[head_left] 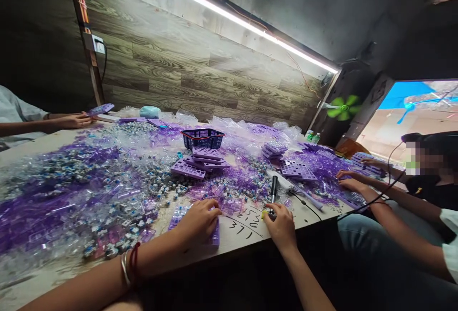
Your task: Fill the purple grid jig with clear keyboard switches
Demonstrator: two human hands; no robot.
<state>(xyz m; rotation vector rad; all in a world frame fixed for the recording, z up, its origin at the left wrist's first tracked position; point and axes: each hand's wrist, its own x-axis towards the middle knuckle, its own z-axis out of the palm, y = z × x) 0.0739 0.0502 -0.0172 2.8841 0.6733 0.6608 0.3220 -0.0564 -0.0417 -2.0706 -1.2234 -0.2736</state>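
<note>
Left hand [198,220]: grip slack, palm down on tray [215,238], near desk [246,232] edge.
Right hand [282,226]: grip closed round tool's [274,189] near end.

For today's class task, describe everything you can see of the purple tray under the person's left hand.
The purple tray is translucent plastic, flat and rectangular, with small cells showing at its left end. It lies flat near the front edge of the table, mostly hidden by the left hand, whose fingers curl down onto it. Loose clear and purple pieces crowd its far side.
</note>
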